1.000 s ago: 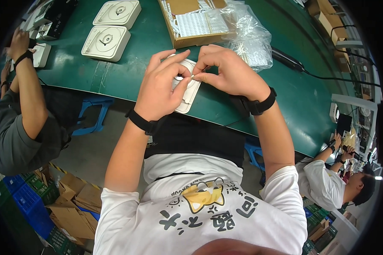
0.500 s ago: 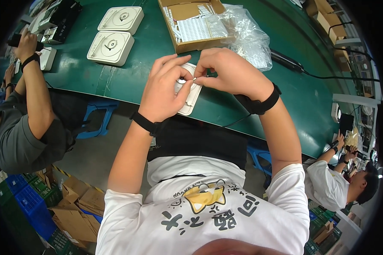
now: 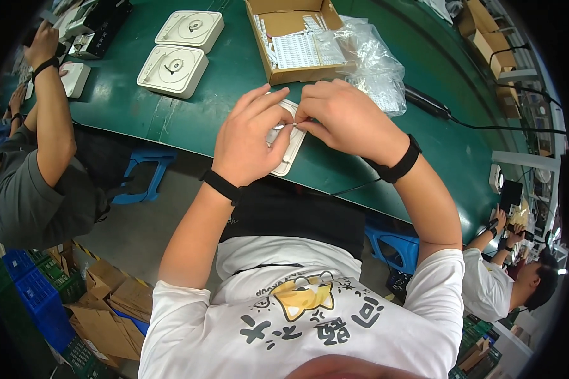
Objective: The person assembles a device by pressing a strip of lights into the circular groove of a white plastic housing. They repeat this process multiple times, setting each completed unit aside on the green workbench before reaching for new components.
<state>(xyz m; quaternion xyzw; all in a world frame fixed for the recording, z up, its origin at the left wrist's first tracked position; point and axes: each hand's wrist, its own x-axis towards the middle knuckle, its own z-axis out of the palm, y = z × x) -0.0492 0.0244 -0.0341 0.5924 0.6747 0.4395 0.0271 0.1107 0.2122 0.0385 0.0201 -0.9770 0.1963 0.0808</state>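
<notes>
In front of me a white, rounded-square device housing point(image 3: 289, 159) lies on the green table, mostly covered by my hands. My left hand point(image 3: 248, 140) is over its left side, thumb and forefinger pinched together. From the right, my right hand point(image 3: 349, 121) comes in with thumb and forefinger closed on a small pale piece point(image 3: 295, 124). The fingertips of both hands meet at this piece, just above the housing. What exactly the left fingertips grip is hidden.
Two similar white housings point(image 3: 172, 69) lie to the far left. Behind my hands stands a cardboard box point(image 3: 278, 77) of white label sheets, with clear plastic bags point(image 3: 376, 69) beside it. A black corded tool point(image 3: 427, 101) lies right. Another person's arm point(image 3: 54, 120) works at left.
My hands stay pinched together over the housing. The right hand has tilted and its fingers have closed in more tightly, so less of the small piece shows. The whole view has shifted slightly.
</notes>
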